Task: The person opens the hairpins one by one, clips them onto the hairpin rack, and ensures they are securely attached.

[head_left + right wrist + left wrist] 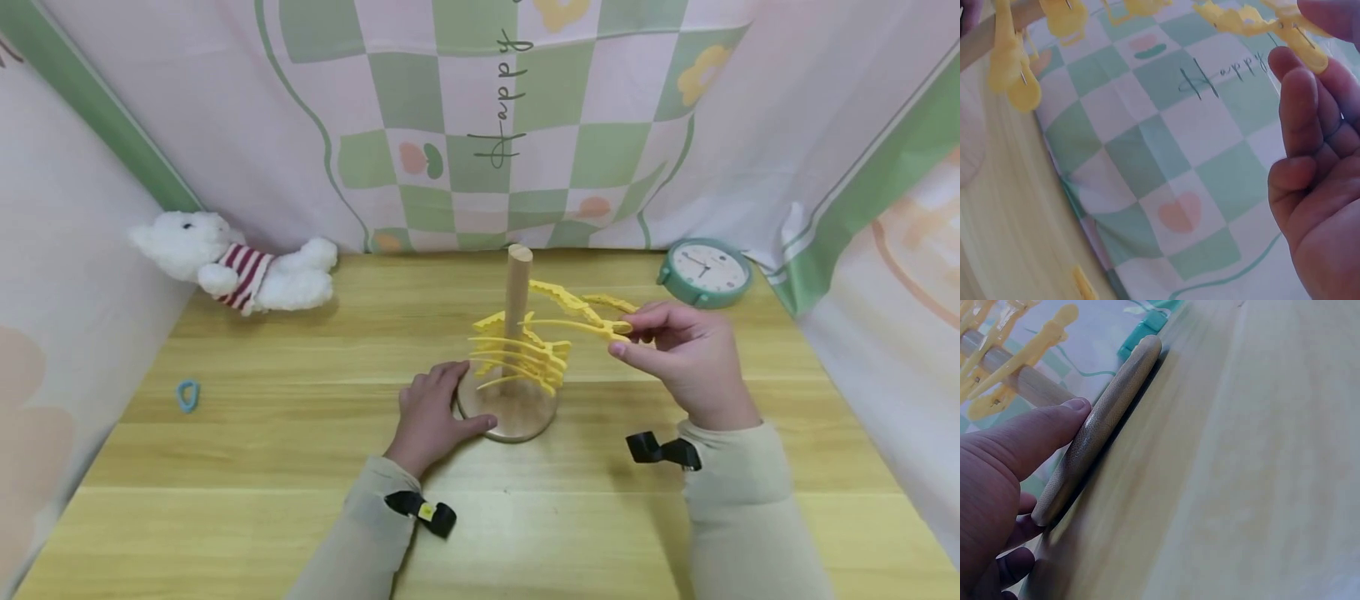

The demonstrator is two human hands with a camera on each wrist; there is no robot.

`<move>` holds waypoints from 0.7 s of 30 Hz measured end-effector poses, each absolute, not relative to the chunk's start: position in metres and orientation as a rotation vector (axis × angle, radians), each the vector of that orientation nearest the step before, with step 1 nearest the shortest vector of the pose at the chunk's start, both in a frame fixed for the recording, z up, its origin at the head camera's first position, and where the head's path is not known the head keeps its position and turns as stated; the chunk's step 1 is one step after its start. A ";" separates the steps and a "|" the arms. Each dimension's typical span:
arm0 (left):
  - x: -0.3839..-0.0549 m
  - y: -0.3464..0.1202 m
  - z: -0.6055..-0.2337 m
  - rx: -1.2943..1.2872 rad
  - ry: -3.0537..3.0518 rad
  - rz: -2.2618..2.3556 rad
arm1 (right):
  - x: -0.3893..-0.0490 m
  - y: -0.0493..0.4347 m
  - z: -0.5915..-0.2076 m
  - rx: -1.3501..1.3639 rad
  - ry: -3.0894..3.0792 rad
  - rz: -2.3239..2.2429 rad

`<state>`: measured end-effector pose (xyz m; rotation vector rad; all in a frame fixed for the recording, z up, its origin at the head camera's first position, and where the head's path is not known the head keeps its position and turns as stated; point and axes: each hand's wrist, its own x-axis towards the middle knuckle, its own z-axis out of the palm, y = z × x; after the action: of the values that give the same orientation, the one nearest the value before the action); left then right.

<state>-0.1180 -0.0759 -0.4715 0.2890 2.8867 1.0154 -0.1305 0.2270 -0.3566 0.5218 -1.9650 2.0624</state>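
Observation:
A wooden post (pixel 517 292) rises from a round wooden base (pixel 517 421), and several yellow alligator hair clips (pixel 536 358) are clamped along it. My left hand (pixel 431 417) grips the base at its near left, the thumb (pixel 1054 428) on its upper face and the other fingers by the rim. Between thumb and fingers, my right hand (pixel 686 358) pinches the handle end of another yellow hair clip (pixel 573 325). That clip's toothed jaw is spread, its tips near the post's right side. One more yellow hair clip (pixel 611 302) lies behind the pinched one.
At the back left lies a white plush toy (pixel 288 279) in a striped top. A green round clock (pixel 705 271) sits at the back right. A small blue ring-shaped piece (pixel 187 395) lies on the wooden table (pixel 285 458). Patterned curtains (pixel 465 150) hang behind and at both sides.

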 end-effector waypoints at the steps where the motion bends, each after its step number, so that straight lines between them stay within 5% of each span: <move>1: -0.118 -0.076 -0.471 0.288 2.885 1.016 | -0.130 0.225 -0.357 0.544 -1.959 2.060; 10: -0.117 -0.076 -0.469 0.291 2.882 1.013 | -0.128 0.207 -0.356 0.623 -2.015 1.985; 21: -0.117 -0.076 -0.470 0.304 2.891 0.989 | -0.119 0.183 -0.348 0.393 -2.231 1.749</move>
<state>-0.1174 -0.0758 -0.4695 0.3038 2.8905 0.9887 -0.1187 0.1829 -0.3483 0.3931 -2.2306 1.7490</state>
